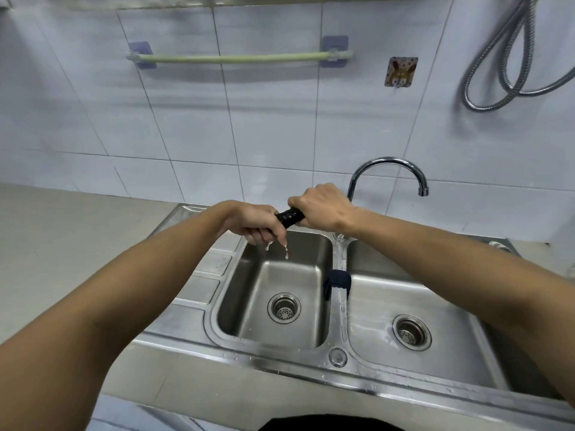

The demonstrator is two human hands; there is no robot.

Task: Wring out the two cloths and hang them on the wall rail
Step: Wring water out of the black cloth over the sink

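1. The stainless steel double-bowl sink [339,309] is set in the pale stone bench [62,244], against the bench's back edge under the white tiled wall [280,126].
2. Over the left bowl, the left hand [253,223] and right hand [323,209] each have their grip curled tight round one end of a dark, twisted, rope-like wet cloth [290,217]. Water drips from the left fingers, so I judge the first wringing is in hand.
3. The pale green wall rail [239,58], on two blue pads, hangs bare above, left of the sink's middle.
4. The second dark blue cloth [337,283] lies draped over the divider between the bowls, not yet wrung by the look of it.
5. Next, once the dripping stops, the cloth needs untwisting, lifting and draping over the rail.
6. The curved chrome tap [389,172] stands just behind the right hand and may catch a lifting wrist. A coiled metal shower hose [510,73] hangs at the wall's far right, with a small patterned hook [401,73] between it and the rail.
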